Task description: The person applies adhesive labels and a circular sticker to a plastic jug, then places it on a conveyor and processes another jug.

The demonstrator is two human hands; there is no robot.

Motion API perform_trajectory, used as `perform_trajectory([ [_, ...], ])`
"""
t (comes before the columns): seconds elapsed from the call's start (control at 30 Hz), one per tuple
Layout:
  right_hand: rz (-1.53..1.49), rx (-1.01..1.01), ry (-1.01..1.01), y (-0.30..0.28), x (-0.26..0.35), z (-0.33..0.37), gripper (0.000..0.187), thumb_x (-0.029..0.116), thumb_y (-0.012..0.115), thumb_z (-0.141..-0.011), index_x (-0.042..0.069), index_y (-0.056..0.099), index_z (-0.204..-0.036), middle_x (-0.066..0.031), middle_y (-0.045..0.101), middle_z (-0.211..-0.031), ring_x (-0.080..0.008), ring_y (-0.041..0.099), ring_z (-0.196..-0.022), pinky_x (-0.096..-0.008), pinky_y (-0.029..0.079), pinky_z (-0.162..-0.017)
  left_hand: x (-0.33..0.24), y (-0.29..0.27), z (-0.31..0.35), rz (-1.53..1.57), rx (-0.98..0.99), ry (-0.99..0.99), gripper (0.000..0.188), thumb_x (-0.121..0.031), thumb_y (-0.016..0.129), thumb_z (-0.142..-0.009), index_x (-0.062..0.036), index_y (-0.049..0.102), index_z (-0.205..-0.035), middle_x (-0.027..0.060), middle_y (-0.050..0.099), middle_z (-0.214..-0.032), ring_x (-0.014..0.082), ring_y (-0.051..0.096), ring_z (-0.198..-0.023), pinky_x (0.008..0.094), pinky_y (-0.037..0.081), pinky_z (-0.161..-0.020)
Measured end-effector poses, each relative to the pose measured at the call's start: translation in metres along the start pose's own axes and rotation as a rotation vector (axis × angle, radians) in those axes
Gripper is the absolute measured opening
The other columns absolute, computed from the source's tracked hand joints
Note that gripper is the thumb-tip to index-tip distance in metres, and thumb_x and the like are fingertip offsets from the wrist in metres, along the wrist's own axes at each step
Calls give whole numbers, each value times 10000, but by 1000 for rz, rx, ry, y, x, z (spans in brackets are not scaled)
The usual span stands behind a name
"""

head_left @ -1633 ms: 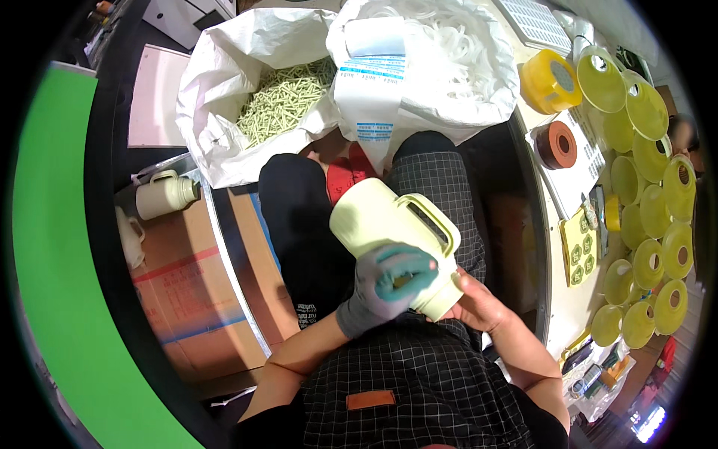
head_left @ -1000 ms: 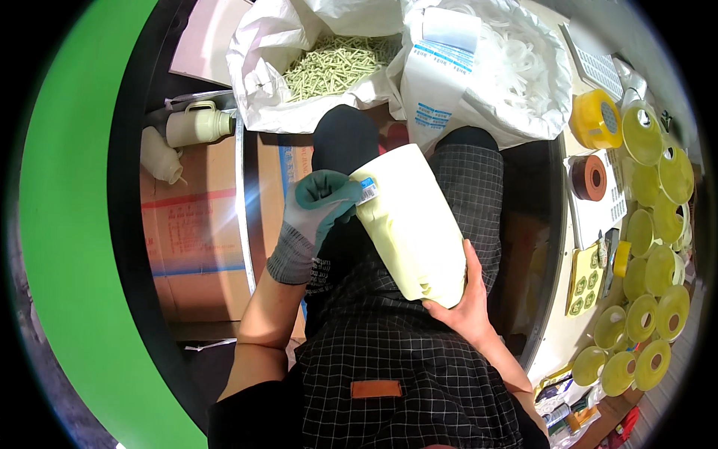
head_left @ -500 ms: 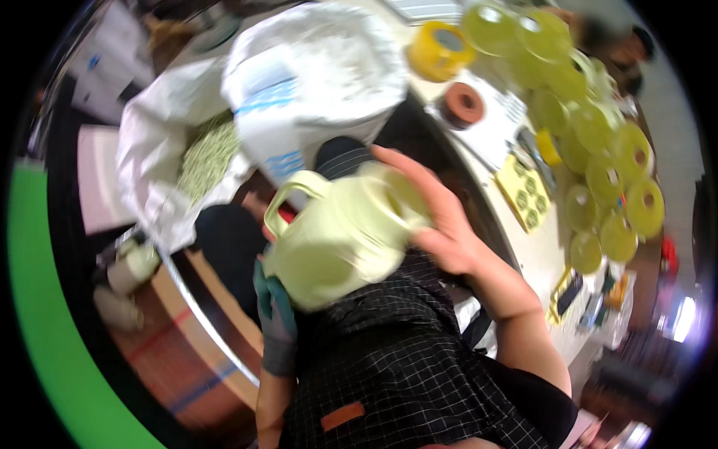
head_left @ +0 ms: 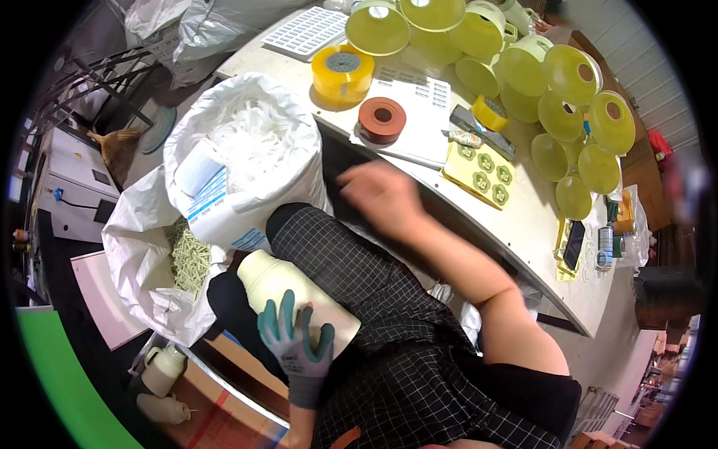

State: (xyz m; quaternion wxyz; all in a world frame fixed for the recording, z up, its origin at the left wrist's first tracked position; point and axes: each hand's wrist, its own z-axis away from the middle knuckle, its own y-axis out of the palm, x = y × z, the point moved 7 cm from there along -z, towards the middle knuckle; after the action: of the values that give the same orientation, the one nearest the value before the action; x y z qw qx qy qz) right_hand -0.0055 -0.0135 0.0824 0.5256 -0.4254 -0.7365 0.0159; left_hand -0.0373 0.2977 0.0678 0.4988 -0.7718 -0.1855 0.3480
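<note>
Along the thighs (head_left: 336,243), jug (head_left: 298,281) lengthwise (neck (head_left: 255,264) toward knees (head_left: 283,216))

Right hand (head_left: 383,200) off pale jug (head_left: 275,277), now near table edge (head_left: 516,236).

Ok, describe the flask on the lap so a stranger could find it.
Find the person's black checked apron. Across the lap lies a pale yellow flask, the gloved left hand spread over it. Unlike the two flasks at lower left, it has a hand on it.
</note>
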Motion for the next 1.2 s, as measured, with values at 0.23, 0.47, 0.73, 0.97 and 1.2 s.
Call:
perform_trajectory([
  [0.23, 681, -32, 74, -199, -171, -4, 278, 107, 776, -869, 93, 777, -1147, -100, 742, -1170, -338, 685, -1053, -415, 555, -929, -65, -11, -110, 367, -54, 395, 556, -187, 815, -826, -54, 617, -1329, 176, 650, -1352, 385, 640, -1195, 531, 489, -1053],
  [0.47, 627, -223, -14, -183, -151, -54, 280, 106, 776, -864, 142, 788, -1141, -78, 686, -1012, -300, 657, -986, -414, 539, -856, -164, 145, -232, 69, 325, 486, 688, -379, 634, -966, -44, 442, -1536, 160, 403, -1639, 315, 646, -1197, 446, 549, -961],
  [0.73, 842, -264, 93, -131, -208, -126, 201, 236, 770, -888, 199, 818, -1080, -70, 656, -1010, -314, 595, -1009, -425, 544, -868, -181, 203, -269, 32, 464, 426, 705, -321, 619, -934, -71, 420, -1562, 96, 330, -1697, 275, 690, -1059, 433, 574, -901],
  [0.97, 846, -266, 98, -122, -216, -139, 178, 284, 752, -913, 202, 835, -1047, -63, 661, -1003, -313, 589, -1009, -426, 540, -877, -174, 207, -268, 73, 434, 426, 682, -318, 614, -933, -79, 442, -1548, 96, 322, -1701, 278, 678, -1074, 443, 575, -906],
  [1.2, 897, -224, 157, -111, -211, -142, 190, 282, 738, -921, 226, 824, -1082, -68, 655, -1021, -316, 598, -1019, -433, 563, -835, -171, 208, -265, 68, 400, 447, 677, -321, 620, -934, -64, 455, -1538, 104, 327, -1698, 272, 674, -1066, 447, 565, -906],
])
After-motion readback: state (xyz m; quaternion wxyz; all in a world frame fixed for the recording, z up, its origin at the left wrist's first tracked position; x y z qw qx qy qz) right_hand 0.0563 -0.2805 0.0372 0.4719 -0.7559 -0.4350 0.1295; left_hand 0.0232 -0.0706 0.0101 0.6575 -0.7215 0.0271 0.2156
